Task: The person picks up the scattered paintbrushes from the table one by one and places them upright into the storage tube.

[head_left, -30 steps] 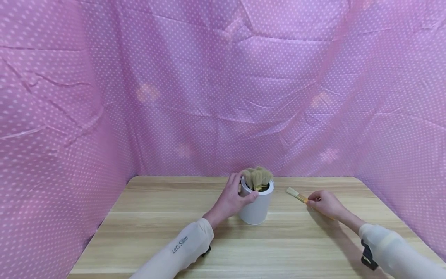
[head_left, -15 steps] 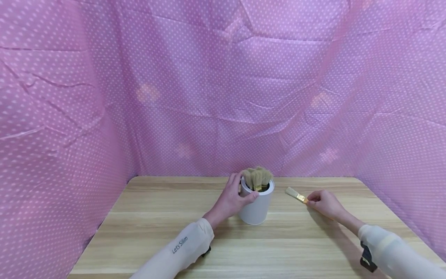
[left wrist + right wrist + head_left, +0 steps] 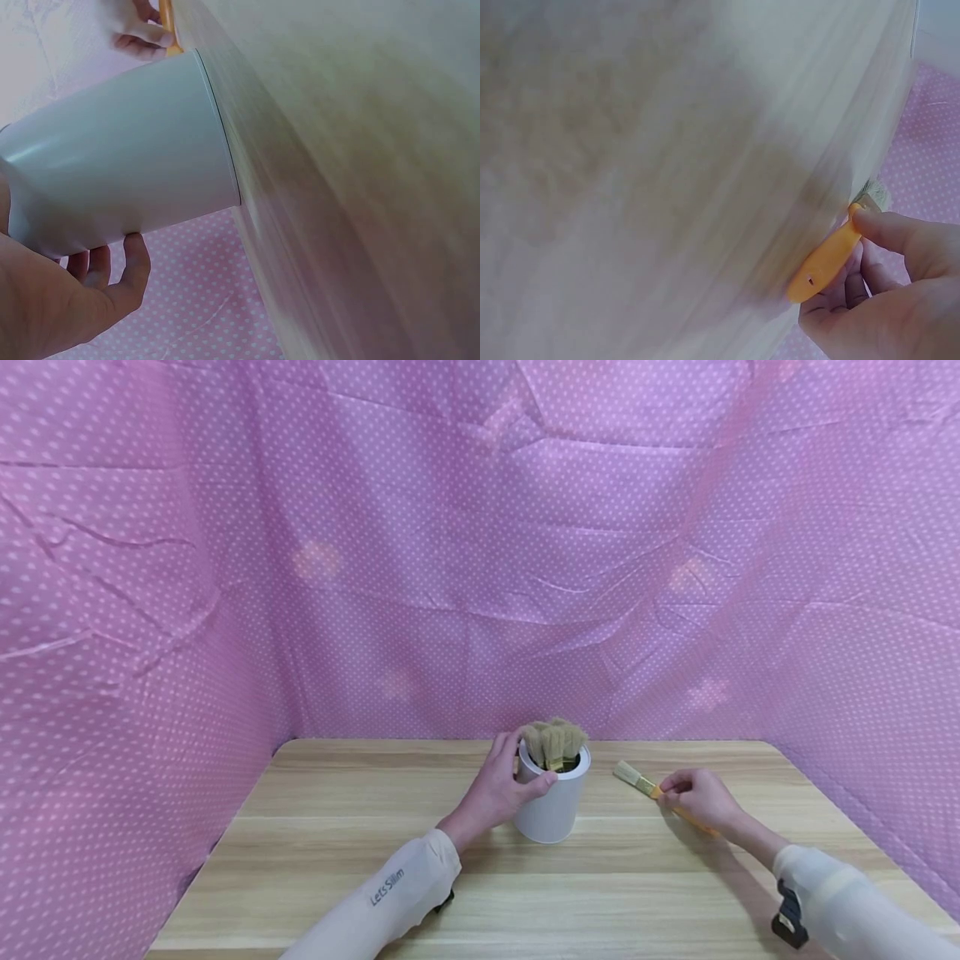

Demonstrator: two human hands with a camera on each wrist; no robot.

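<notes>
A white cylindrical container (image 3: 550, 810) stands upright on the wooden table, with several paintbrushes (image 3: 555, 743) in it, bristles up. My left hand (image 3: 501, 785) grips it from the left near the rim, thumb at the front; the left wrist view shows the fingers (image 3: 135, 274) curled along its side. To the right, my right hand (image 3: 701, 797) pinches a paintbrush (image 3: 636, 778) close over the table, its pale bristles pointing toward the back left. In the right wrist view its orange handle (image 3: 826, 259) lies between thumb and fingers, the thumb near the metal band.
The light wooden table (image 3: 337, 860) has rounded back corners. Pink cloth with white dots (image 3: 450, 568) hangs behind and on both sides. Each wrist carries a black strap piece, seen below the right sleeve (image 3: 847, 885).
The paintbrush in my right hand has shifted slightly left, and more of its orange handle shows behind the fingers. My left hand and the container have stayed in place.
</notes>
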